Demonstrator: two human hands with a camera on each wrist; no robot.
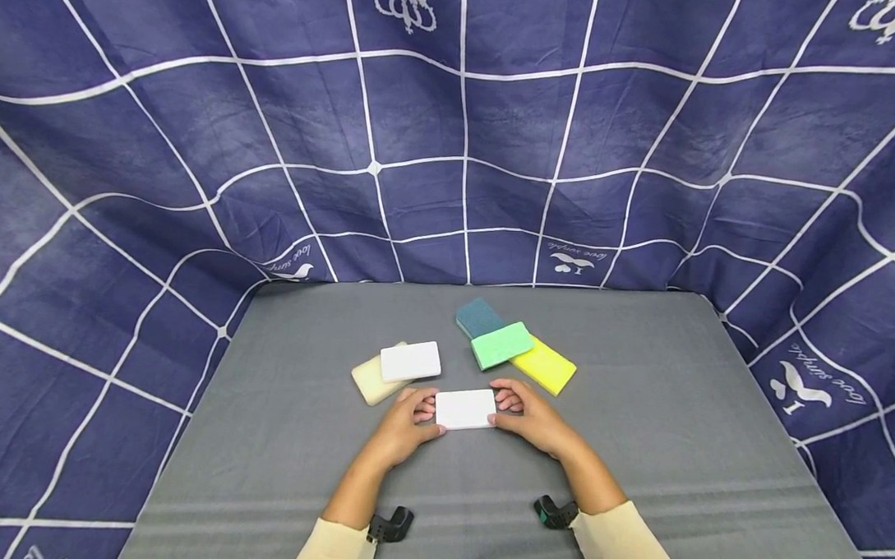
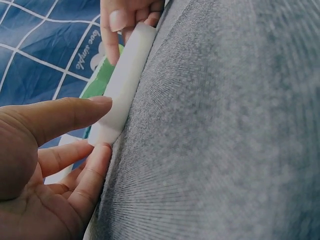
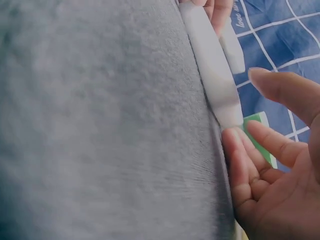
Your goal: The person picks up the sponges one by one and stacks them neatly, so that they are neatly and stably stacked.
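Observation:
A white rectangular block lies flat on the grey cloth between the two hands. My left hand holds its left end; in the left wrist view the thumb lies over the block and the fingers touch its end. At the right end is my right hand. The right wrist view shows its fingertips against the end of the block, with the thumb raised apart from it.
Behind the left hand, another white block rests across a cream one. Behind the right hand, a green block overlaps a dark teal one and a yellow one. A blue checked curtain surrounds the grey table.

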